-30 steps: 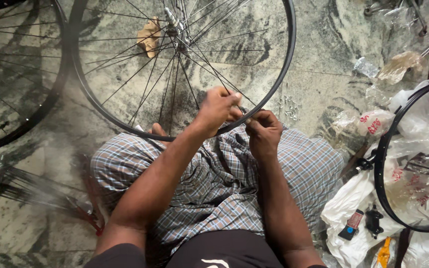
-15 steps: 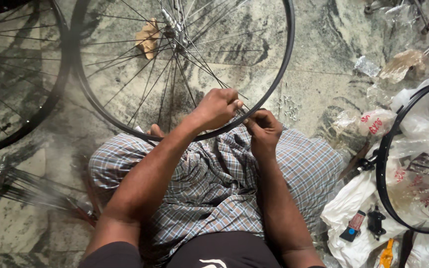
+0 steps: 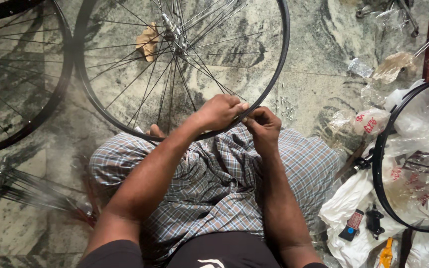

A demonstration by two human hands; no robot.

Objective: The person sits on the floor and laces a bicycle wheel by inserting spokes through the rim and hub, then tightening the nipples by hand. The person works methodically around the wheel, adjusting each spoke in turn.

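Comparing against the earlier frames, little has changed: the spoked wheel [image 3: 182,69] keeps its place on the marble floor [image 3: 319,54] with its near rim against the person's checked cloth [image 3: 214,183], and both hands stay at that rim; the left arm has drawn in slightly towards the body.

Count, largest first. Bicycle wheels or rims: three in plain view, namely the one being worked on, a second wheel [image 3: 11,84] to its left, and a bare black rim [image 3: 381,164] at the right lying over white plastic bags [image 3: 353,198]. A further set of spokes [image 3: 21,188] shows at the lower left (blurred; whether it is a whole wheel cannot be told).

Hands: two. The left hand [image 3: 219,111] is clenched over the rim of the worked wheel. The right hand [image 3: 263,126] sits just beside it, touching it, fingers pinched together at the rim; what they pinch is too small to tell.

Smaller items: one tan rag [image 3: 148,42] seen through the spokes, one cluster of small metal pieces [image 3: 285,106] on the floor near the right hand.
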